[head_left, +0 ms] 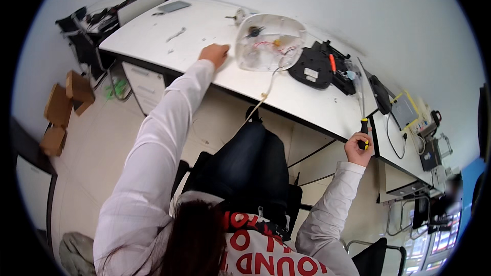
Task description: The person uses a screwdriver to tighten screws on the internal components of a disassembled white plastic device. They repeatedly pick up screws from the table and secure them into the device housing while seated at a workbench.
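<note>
My right hand [359, 149] is closed round the black-and-yellow handle of a screwdriver [363, 125], whose long thin shaft points up and away over the table's right end. Stretched forward, my left hand [215, 55] rests at the table with its fingers curled in. Whatever it holds, if anything, is hidden. Just right of that hand lies an open white plastic housing [245, 61], hollow side up, with red wires and a small yellow part [277, 43] inside. A pale cable [264, 95] runs from it over the table's front edge. Beside the housing sits a black plastic base [310, 71].
A red-handled tool [332, 63] lies on black parts at the right. Small scraps [176, 34] and a grey flat device [174, 6] are on the white table [148, 36]. Cardboard boxes [59, 105] stand on the floor at left; a side table [404, 148] is at right.
</note>
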A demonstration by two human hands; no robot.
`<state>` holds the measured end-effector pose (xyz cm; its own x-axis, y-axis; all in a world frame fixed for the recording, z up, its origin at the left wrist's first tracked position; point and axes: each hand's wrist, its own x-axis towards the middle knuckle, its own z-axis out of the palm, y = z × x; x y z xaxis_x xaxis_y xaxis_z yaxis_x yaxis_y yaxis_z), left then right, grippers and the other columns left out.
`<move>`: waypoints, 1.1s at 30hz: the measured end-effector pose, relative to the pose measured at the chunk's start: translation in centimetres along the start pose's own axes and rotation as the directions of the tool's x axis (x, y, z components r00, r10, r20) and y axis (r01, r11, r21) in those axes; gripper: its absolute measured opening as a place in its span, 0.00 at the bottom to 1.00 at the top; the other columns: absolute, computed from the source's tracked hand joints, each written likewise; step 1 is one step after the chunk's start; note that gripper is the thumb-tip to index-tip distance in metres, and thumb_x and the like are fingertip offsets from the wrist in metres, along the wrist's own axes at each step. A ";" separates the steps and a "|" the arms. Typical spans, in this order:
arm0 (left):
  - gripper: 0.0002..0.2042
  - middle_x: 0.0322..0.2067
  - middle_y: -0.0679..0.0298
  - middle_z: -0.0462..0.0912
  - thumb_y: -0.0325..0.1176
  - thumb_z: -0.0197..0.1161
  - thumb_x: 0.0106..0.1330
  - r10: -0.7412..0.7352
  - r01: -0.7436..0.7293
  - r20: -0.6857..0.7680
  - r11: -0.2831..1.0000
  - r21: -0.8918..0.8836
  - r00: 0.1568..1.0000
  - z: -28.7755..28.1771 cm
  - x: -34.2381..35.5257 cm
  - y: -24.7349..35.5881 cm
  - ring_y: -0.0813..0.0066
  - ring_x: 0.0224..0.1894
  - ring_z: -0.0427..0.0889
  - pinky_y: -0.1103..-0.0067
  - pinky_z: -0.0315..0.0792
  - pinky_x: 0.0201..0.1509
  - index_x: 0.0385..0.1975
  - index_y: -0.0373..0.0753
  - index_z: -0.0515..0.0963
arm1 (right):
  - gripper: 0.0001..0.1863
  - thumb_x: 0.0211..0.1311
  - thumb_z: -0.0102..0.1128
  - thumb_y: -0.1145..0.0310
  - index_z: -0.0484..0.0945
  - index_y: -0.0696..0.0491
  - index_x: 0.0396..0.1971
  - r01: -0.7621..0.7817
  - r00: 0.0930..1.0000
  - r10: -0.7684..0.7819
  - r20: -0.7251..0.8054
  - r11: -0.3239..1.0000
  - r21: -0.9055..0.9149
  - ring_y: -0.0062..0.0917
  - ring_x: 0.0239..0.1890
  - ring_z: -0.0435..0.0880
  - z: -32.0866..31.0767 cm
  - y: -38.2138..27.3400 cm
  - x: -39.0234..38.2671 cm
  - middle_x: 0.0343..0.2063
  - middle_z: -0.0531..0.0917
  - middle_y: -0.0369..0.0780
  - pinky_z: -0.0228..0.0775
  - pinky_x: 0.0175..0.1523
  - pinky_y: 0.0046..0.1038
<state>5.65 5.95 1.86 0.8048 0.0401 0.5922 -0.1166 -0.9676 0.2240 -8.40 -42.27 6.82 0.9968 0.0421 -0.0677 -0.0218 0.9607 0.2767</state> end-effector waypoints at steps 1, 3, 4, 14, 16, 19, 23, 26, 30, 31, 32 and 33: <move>0.04 0.21 0.56 0.77 0.33 0.54 0.54 -0.025 0.014 -0.106 0.995 -0.102 0.994 0.5 -0.2 0.6 0.54 0.27 0.77 0.65 0.70 0.31 0.25 0.41 0.71 | 0.12 0.47 0.54 0.75 0.76 0.55 0.35 0.021 0.999 -0.020 -0.028 0.999 0.046 0.16 0.23 0.73 -0.5 -0.4 -0.2 0.19 0.72 0.33 0.64 0.27 0.18; 0.04 0.18 0.56 0.75 0.32 0.56 0.54 -0.159 0.069 -0.272 0.947 -0.313 0.949 -0.3 -0.1 2.6 0.53 0.24 0.75 0.65 0.69 0.30 0.24 0.40 0.71 | 0.16 0.43 0.51 0.77 0.77 0.54 0.36 -0.067 0.998 0.068 0.002 0.985 0.160 0.15 0.20 0.71 -2.0 -2.2 0.1 0.17 0.71 0.32 0.59 0.25 0.19; 0.04 0.16 0.57 0.74 0.32 0.56 0.54 -0.250 0.096 -0.319 0.899 -0.428 0.914 -2.0 0.3 4.0 0.54 0.22 0.74 0.66 0.68 0.29 0.23 0.40 0.70 | 0.13 0.44 0.51 0.76 0.77 0.55 0.33 -0.076 0.997 0.074 0.024 0.993 0.095 0.15 0.18 0.69 -2.5 -2.0 -0.3 0.17 0.70 0.32 0.56 0.24 0.18; 0.23 0.53 0.63 0.63 0.42 0.71 0.40 0.330 -0.351 -0.481 0.935 0.047 0.813 -5.3 -0.3 8.6 0.59 0.57 0.58 0.54 0.47 0.60 0.40 0.53 0.74 | 0.11 0.48 0.52 0.71 0.74 0.57 0.34 -0.151 0.985 0.137 0.107 0.980 0.131 0.16 0.14 0.60 -1.5 2.9 4.0 0.23 0.74 0.35 0.53 0.21 0.18; 0.28 0.57 0.63 0.58 0.43 0.72 0.37 0.251 -0.278 -0.414 0.961 -0.004 0.875 -3.7 -0.8 8.4 0.57 0.60 0.54 0.49 0.41 0.62 0.43 0.54 0.73 | 0.12 0.49 0.52 0.71 0.74 0.57 0.35 -0.145 0.989 0.140 0.051 0.982 0.122 0.17 0.14 0.60 -3.3 2.9 5.6 0.25 0.75 0.35 0.53 0.21 0.18; 0.33 0.60 0.62 0.54 0.41 0.74 0.33 0.181 -0.198 -0.325 0.980 -0.019 0.928 -1.9 -1.5 8.1 0.54 0.62 0.49 0.49 0.41 0.63 0.47 0.54 0.71 | 0.11 0.52 0.54 0.71 0.73 0.56 0.37 -0.109 0.994 0.111 -0.022 0.992 0.061 0.17 0.17 0.62 -4.8 3.6 7.5 0.28 0.74 0.35 0.55 0.23 0.18; 0.31 0.60 0.56 0.53 0.36 0.72 0.36 0.130 -0.164 -0.342 0.984 -0.075 0.931 -2.3 -1.5 7.2 0.49 0.61 0.48 0.55 0.46 0.63 0.48 0.51 0.72 | 0.12 0.53 0.57 0.69 0.72 0.54 0.38 -0.224 0.975 0.224 0.016 0.968 0.110 0.17 0.21 0.63 -5.8 5.8 8.9 0.24 0.71 0.35 0.58 0.26 0.19; 0.29 0.60 0.54 0.53 0.34 0.73 0.37 0.109 -0.162 -0.337 0.978 -0.132 0.935 -1.3 -0.5 8.5 0.46 0.61 0.50 0.58 0.51 0.62 0.46 0.49 0.74 | 0.11 0.56 0.57 0.62 0.71 0.49 0.36 -0.075 0.986 0.086 0.144 0.994 -0.080 0.15 0.22 0.64 -5.7 4.9 9.0 0.22 0.68 0.30 0.61 0.27 0.17; 0.28 0.60 0.55 0.52 0.30 0.74 0.37 0.070 -0.100 -0.238 0.988 -0.117 0.969 -1.7 -0.4 8.9 0.49 0.63 0.49 0.61 0.52 0.63 0.44 0.46 0.74 | 0.10 0.59 0.51 0.57 0.68 0.47 0.31 0.069 0.979 -0.039 0.198 0.987 -0.144 0.15 0.15 0.62 -6.0 4.8 10.5 0.28 0.74 0.26 0.59 0.22 0.16; 0.28 0.61 0.55 0.52 0.29 0.73 0.36 0.041 -0.052 -0.228 0.998 -0.043 0.973 -2.0 -0.8 8.7 0.49 0.63 0.49 0.61 0.52 0.63 0.43 0.44 0.74 | 0.11 0.60 0.49 0.55 0.68 0.47 0.29 0.093 0.985 -0.074 0.153 0.989 -0.119 0.15 0.11 0.59 -5.8 5.5 11.2 0.28 0.74 0.26 0.58 0.20 0.16; 0.27 0.61 0.55 0.51 0.27 0.72 0.36 0.019 -0.035 -0.234 0.997 -0.062 0.972 -2.2 -0.7 9.0 0.49 0.63 0.49 0.61 0.51 0.63 0.42 0.43 0.74 | 0.11 0.60 0.48 0.55 0.68 0.47 0.29 0.118 0.983 -0.099 0.156 0.985 -0.122 0.14 0.09 0.58 -5.7 5.5 11.7 0.28 0.74 0.25 0.57 0.18 0.17; 0.26 0.61 0.55 0.51 0.26 0.72 0.36 -0.003 -0.005 -0.208 0.999 -0.039 0.978 -2.3 -0.6 9.4 0.51 0.63 0.49 0.61 0.50 0.63 0.42 0.42 0.74 | 0.11 0.60 0.47 0.56 0.68 0.48 0.29 0.127 0.983 -0.114 0.141 0.988 -0.084 0.15 0.09 0.59 -5.2 5.8 12.2 0.28 0.74 0.25 0.57 0.18 0.17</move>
<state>2.70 -2.64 5.38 0.6666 0.0939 0.7395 -0.1434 -0.9574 0.2508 3.25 -34.76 2.61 0.9936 -0.1070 0.0371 0.0985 0.9779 0.1847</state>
